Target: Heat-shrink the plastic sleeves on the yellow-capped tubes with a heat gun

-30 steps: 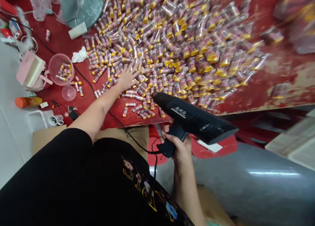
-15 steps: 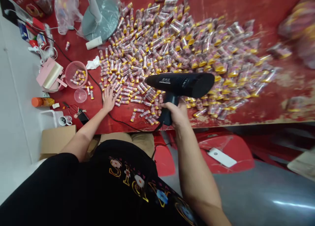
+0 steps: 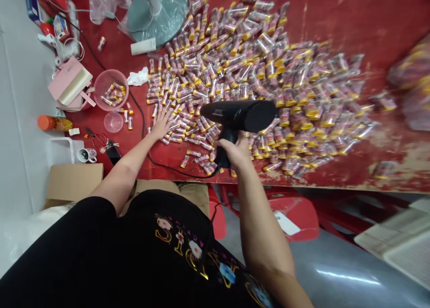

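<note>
Standing at one red table [image 3: 322, 17], we grip one blower [image 3: 240, 114] in our right hand [image 3: 235, 152], fingers closed around its handle, above the near side of the pile of tubes [image 3: 242, 66]. Our left hand [image 3: 161, 123] is open and flat, fingers spread at the pile's left edge, clenching nothing. The yellow-ended tubes, clear-sided and mostly lying down, overlap too thickly for us to count.

To our left, one pink basket [image 3: 95, 92] holds a small heap of tubes (several, partly hidden by one another), with about four more lying loose just outside it. One clear bowl [image 3: 113, 122] sits beside them. Nearer us are one mug [image 3: 84, 155], one orange-capped bottle [image 3: 55, 123], one white tub [image 3: 71, 142] and one cardboard box [image 3: 74, 180]. At the far right, clear plastic bags [image 3: 414, 82] hold more tubes, too blurred to number.
</note>
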`<state>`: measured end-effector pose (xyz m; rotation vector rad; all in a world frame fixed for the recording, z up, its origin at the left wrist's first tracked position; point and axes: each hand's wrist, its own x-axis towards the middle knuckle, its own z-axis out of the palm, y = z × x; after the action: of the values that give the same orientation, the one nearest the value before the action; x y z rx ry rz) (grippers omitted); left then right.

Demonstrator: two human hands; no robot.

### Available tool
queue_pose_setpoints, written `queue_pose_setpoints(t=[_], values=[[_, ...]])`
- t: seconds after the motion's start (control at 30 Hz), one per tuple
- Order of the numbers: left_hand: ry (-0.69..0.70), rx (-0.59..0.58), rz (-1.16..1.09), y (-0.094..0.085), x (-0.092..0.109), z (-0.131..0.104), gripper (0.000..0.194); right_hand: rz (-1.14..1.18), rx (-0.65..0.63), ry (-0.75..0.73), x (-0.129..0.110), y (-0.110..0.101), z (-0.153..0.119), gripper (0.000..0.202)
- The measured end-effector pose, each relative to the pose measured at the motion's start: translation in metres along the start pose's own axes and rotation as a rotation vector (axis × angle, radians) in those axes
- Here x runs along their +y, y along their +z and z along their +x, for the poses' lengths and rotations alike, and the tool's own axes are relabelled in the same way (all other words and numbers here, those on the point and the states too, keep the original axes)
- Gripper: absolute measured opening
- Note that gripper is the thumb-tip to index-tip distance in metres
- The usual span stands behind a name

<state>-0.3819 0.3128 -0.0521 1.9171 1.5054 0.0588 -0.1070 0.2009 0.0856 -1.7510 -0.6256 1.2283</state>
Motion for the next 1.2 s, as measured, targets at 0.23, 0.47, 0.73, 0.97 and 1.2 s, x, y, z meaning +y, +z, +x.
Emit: queue_pose_setpoints(t=[0.23, 0.47, 0.73, 0.97, 1.2], values=[[0.054, 0.001, 0.004, 0.012, 0.006, -0.062, 0.063, 0.055, 0.094, 0.231, 0.011, -0.036, -0.064, 0.039], [0.367, -0.218, 0.167, 0.057, 0.045, -0.138, 0.068, 0.202, 0.199, 0.348, 0.027, -0.066, -0.133, 0.044], [0.985, -0.461, 0.336, 0.157, 0.129, -0.136, 0.06, 0.425, 0.374, 0.44, 0.043, -0.087, -0.215, 0.052], [1.05, -0.599, 0.42, 0.15, 0.112, -0.073, 0.068, 0.526, 0.364, 0.445, 0.052, -0.086, -0.228, 0.054], [0.933, -0.594, 0.517, 0.06, 0.053, -0.036, 0.067, 0.512, 0.168, 0.474, 0.061, -0.067, -0.19, 0.045]])
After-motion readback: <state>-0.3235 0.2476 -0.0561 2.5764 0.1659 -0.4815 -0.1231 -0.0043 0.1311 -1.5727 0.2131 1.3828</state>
